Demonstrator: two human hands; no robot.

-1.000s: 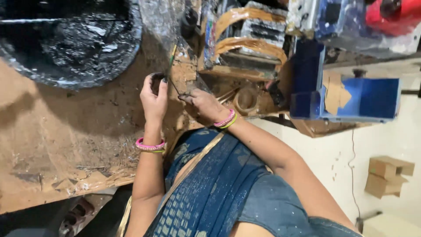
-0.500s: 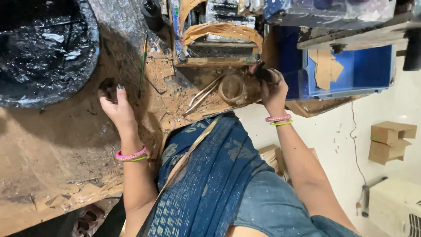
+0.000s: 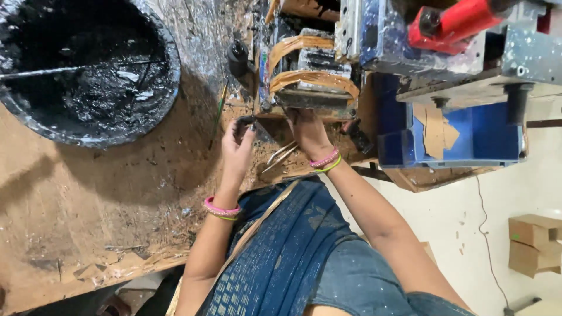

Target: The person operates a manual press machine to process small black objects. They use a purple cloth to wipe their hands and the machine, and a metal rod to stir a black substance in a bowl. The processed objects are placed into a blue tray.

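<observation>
Fingers of left hand [image 3: 239,140] pinch a small dark glossy piece [image 3: 246,120]; right hand's [image 3: 305,130] grip is hidden.

Stained wooden workbench [image 3: 76,222], pale floor [image 3: 468,234], cardboard boxes [image 3: 530,243], blue bin [image 3: 486,134]

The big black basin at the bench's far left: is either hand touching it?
No. The basin sits apart; the left hand and right hand work beside the tape-wrapped block.

One large round black basin [image 3: 88,70] sits on the counter [image 3: 88,210]. One blue bin [image 3: 486,137] stands at the right. Two cardboard boxes [image 3: 533,243] rest on the floor. Two hands show, a left hand [image 3: 237,146] and a right hand [image 3: 307,131], each wrist wearing bangles.
</observation>
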